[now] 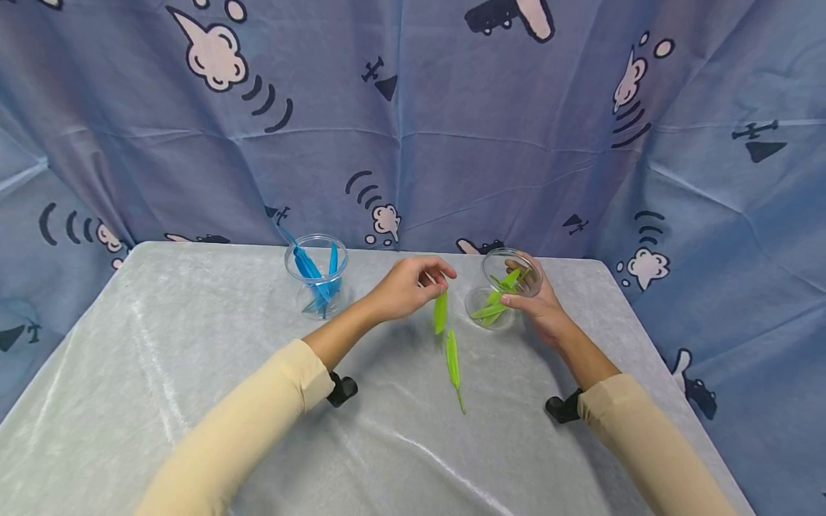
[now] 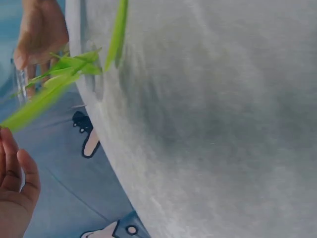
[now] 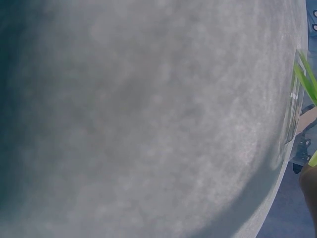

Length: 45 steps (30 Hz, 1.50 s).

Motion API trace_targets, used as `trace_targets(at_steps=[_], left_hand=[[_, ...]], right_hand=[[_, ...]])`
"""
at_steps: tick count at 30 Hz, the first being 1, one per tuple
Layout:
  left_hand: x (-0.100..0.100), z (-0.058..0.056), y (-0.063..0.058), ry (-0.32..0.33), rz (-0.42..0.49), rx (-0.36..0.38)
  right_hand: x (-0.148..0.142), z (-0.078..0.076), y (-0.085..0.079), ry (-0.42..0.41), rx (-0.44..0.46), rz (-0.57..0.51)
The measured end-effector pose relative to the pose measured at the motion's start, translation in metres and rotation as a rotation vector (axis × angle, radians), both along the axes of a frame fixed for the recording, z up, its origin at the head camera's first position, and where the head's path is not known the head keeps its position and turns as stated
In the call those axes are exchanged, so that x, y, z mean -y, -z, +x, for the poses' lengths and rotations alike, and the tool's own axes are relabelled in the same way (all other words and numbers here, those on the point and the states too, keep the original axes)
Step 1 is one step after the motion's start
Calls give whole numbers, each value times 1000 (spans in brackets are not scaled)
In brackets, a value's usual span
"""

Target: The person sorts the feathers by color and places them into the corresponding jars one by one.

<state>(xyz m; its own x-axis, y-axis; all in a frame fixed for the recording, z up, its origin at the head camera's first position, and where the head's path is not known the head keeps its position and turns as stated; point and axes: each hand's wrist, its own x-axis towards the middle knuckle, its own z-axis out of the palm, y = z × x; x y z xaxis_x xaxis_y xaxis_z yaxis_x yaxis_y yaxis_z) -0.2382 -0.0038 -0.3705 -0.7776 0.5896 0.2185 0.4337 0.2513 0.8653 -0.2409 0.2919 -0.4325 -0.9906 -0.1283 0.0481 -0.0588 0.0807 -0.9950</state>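
Observation:
Between its thumb and fingers, my left hand (image 1: pixel 413 287) pinches a bright green feather (image 1: pixel 440 313), which hangs down over the table. In the left wrist view this feather (image 2: pixel 39 106) stretches up from the fingertips. My right hand (image 1: pixel 542 308) holds a clear plastic cup (image 1: pixel 470 307) by its right side, with several green feathers (image 1: pixel 493 309) inside. Another green feather (image 1: pixel 454 362) lies on the table just in front of the left hand. At the right edge of the right wrist view, part of the cup (image 3: pixel 292 106) shows with green feathers.
A second clear cup (image 1: pixel 342 269) with several blue feathers (image 1: pixel 308 265) stands at the back, left of my left hand. Pale grey cloth covers the table (image 1: pixel 387 444). A blue patterned curtain (image 1: pixel 452 179) hangs behind it.

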Motion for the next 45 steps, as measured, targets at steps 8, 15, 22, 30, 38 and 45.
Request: trace_targets(at_steps=[8, 15, 22, 30, 38, 45], left_hand=[[-12, -9, -17, -59, 87, -16], [-19, -13, -28, -78, 104, -39], [-30, -15, -40, -56, 140, -51], [-39, -17, -54, -46, 189, -62], [-39, -19, -75, -56, 298, -76], [-46, -18, -75, -59, 278, -70]], right_hand=[[0, -1, 0, -1, 2, -21], [0, -1, 1, 1, 0, -37], [0, -1, 1, -4, -7, -32], [1, -1, 2, -6, -7, -24], [1, -1, 0, -2, -1, -15], [1, 0, 0, -4, -5, -11]])
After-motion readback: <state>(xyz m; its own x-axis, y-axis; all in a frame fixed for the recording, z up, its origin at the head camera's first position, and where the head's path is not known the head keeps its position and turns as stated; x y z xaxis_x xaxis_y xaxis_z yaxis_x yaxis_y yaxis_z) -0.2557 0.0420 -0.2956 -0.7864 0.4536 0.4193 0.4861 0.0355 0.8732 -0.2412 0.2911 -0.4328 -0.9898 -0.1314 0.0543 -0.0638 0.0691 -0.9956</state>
